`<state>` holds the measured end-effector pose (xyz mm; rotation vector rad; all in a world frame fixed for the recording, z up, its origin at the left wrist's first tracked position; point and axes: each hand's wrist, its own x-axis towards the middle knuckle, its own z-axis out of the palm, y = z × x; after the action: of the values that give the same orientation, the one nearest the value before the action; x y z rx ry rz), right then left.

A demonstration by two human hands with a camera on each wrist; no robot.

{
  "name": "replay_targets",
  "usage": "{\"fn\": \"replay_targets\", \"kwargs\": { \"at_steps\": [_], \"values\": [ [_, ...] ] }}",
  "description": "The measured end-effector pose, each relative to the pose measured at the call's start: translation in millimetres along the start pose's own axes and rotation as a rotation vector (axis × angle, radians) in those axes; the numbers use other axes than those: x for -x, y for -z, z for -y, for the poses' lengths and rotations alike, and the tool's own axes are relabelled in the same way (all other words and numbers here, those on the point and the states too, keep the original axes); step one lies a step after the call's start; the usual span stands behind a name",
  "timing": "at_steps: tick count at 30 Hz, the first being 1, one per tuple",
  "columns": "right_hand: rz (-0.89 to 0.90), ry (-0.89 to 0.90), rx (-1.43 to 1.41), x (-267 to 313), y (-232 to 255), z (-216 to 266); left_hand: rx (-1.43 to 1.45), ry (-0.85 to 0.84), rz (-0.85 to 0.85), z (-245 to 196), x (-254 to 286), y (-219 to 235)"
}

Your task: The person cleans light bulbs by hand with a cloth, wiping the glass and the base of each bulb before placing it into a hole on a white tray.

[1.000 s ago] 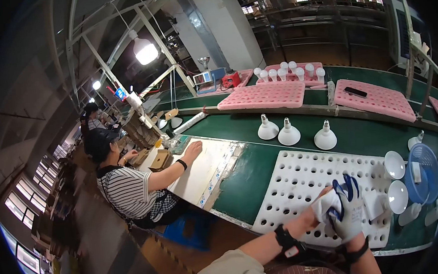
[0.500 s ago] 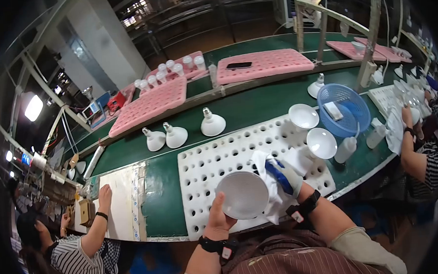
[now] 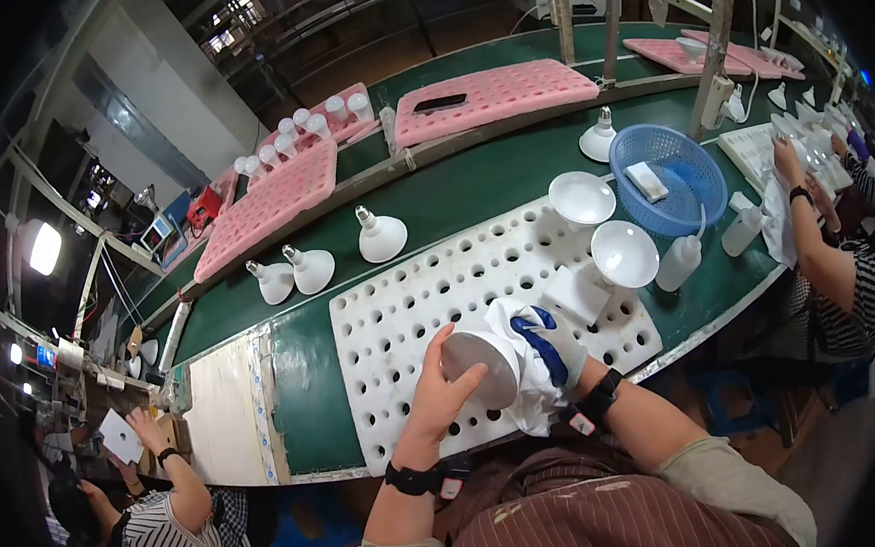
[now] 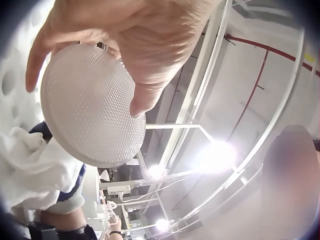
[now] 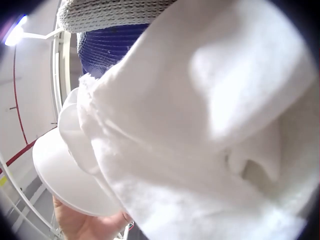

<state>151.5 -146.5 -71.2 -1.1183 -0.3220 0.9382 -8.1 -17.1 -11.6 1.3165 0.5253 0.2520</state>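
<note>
My bare left hand (image 3: 427,399) holds a white reflector lamp (image 3: 481,369) by its wide front rim, thumb and fingers spread around it. The textured lens (image 4: 95,110) faces left in the head view, tilted over the foam tray. My right hand (image 3: 566,354), in a white glove with blue coating, grips a white cloth (image 3: 528,393) against the lamp's back. In the right wrist view the cloth (image 5: 165,155) covers the lamp's narrow end, and the smooth white housing (image 5: 65,172) shows beside it.
Under my hands lies a white foam tray (image 3: 415,320) with rows of holes. Two reflector lamps (image 3: 625,254) lie lens-up at its right, near a blue basket (image 3: 670,221) and bottles (image 3: 679,264). Lamps (image 3: 382,234) stand behind. People (image 3: 177,520) work on both sides.
The head view has swung right. The lamp, hidden at first, then lens-up, is now tilted leftward with the cloth against its back. The person at left has raised a white sheet.
</note>
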Motion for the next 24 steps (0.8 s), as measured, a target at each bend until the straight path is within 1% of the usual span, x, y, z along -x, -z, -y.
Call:
{"fn": "replay_targets", "kwargs": {
  "at_steps": [1,2,3,4,6,10,12,13,14,15,16,17,19,20,21,22,24],
  "values": [
    [-0.013,0.056,0.069,2,-1,1,-0.003,0.008,-0.005,2,1,-2],
    [-0.011,0.052,0.066,1,-2,0,-0.136,-0.023,-0.043,2,0,-3],
    [-0.022,0.05,0.016,1,-3,-3,-0.269,-0.054,-0.079,1,0,-5],
    [-0.034,0.048,-0.032,1,-3,-5,-0.267,-0.049,-0.08,1,1,-5],
    [-0.032,0.049,0.002,-2,5,-14,-0.554,-0.117,-0.134,2,2,-6],
    [-0.019,0.072,0.007,-2,4,-15,-0.627,-0.141,-0.161,7,4,-10],
    [0.019,0.112,0.118,-2,8,-17,-0.401,-0.029,-0.16,9,3,-10],
    [0.008,0.082,0.229,-1,8,-13,-0.402,-0.029,-0.157,10,2,-9],
    [0.007,0.085,0.227,-1,9,-13,-0.346,-0.005,-0.151,11,2,-7],
    [0.052,0.139,0.341,-1,12,-13,-0.293,0.014,-0.146,11,2,-4],
    [0.098,0.194,0.455,-2,13,-11,-0.298,0.007,-0.15,11,1,-1],
    [0.103,0.201,0.452,-4,14,-10,-0.277,0.016,-0.133,11,2,2],
    [0.277,0.111,0.39,-2,13,-1,-0.254,0.03,-0.119,11,3,9],
    [0.363,0.062,0.36,-2,12,3,-0.391,-0.065,-0.075,10,4,15],
    [0.42,0.072,0.575,-2,14,11,-0.526,-0.159,-0.03,9,5,20],
    [0.472,0.082,0.641,1,8,19,-0.523,-0.154,-0.032,5,6,22],
    [0.57,0.171,0.852,0,0,21,-0.415,-0.119,0.092,-4,10,24]
  ]
}}
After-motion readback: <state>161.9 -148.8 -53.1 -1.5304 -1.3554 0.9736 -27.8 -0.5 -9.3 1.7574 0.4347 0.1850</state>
